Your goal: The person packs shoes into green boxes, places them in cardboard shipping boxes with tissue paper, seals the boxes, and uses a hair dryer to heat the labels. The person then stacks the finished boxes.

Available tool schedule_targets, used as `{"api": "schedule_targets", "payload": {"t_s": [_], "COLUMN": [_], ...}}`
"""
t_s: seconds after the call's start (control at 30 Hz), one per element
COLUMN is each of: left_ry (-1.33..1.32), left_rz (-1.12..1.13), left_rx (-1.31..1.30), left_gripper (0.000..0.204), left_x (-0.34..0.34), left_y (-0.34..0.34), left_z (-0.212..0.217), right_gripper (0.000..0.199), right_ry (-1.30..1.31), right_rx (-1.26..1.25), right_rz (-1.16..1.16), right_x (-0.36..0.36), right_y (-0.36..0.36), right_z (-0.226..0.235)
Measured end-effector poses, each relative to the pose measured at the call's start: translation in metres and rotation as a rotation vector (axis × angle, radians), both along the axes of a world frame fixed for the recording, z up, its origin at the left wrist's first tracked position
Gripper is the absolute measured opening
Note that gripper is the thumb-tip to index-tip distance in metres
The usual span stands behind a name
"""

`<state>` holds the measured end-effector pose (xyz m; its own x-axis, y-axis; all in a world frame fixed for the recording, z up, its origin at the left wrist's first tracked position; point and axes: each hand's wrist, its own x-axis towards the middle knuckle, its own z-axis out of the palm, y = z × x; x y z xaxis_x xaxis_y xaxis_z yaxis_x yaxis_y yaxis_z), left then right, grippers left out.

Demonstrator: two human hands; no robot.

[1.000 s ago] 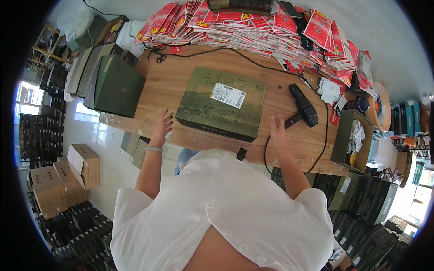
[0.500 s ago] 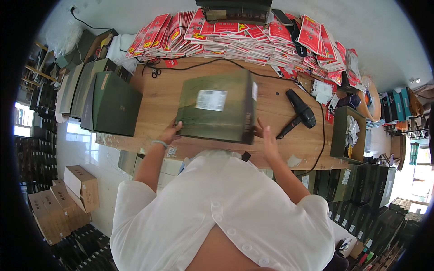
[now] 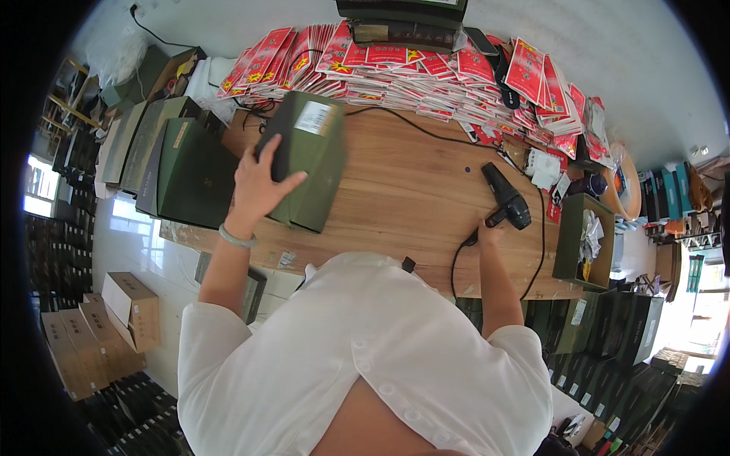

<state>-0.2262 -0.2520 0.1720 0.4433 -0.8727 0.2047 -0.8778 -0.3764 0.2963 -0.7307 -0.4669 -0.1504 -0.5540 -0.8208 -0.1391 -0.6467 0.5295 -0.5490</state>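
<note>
A dark green box [image 3: 315, 163] with a white label stands turned at an angle on the left part of the wooden table. My left hand [image 3: 261, 182] holds it from its near left side, fingers spread and thumb stretched across it. Which fingers wrap the far edge is hidden. At the right, my right hand [image 3: 490, 232] is closed around the handle end of a black hair dryer [image 3: 511, 201], whose body lies over the tabletop. Its cord runs off beside the hand.
Red printed packets [image 3: 411, 72] are heaped along the wall, with a dark box [image 3: 403, 34] on top. Several green boxes [image 3: 186, 175] stand at the table's left edge. An open green box [image 3: 585, 239] holding crumpled plastic stands at the right. A black cable [image 3: 414, 123] crosses the table [image 3: 403, 182].
The green box has moved left and turned, with my left hand now higher on its side. My right hand has left the box and closed on the hair dryer's handle.
</note>
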Motion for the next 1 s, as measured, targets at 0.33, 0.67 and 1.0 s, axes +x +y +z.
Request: {"api": "schedule_targets", "payload": {"t_s": [0.33,0.67,1.0], "left_ry": [-0.174,-0.148,-0.162], "left_rz": [-0.412,-0.414,-0.403], "left_rx": [0.142,0.001,-0.087], "left_gripper": [0.108,0.111,0.107], "left_x": [-0.069,-0.100,-0.120], "left_y": [-0.002,0.024,0.040], "left_z": [0.020,0.020,0.015], "right_gripper": [0.011,0.036,0.054], "right_ry": [-1.486,-1.035,-0.729], "right_rx": [0.226,-0.070,-0.169], "right_rz": [-0.073,0.376,0.768], "right_x": [-0.071,0.010,0.032], "right_y": [-0.038,0.105,0.178], "right_z": [0.029,0.250,0.359]}}
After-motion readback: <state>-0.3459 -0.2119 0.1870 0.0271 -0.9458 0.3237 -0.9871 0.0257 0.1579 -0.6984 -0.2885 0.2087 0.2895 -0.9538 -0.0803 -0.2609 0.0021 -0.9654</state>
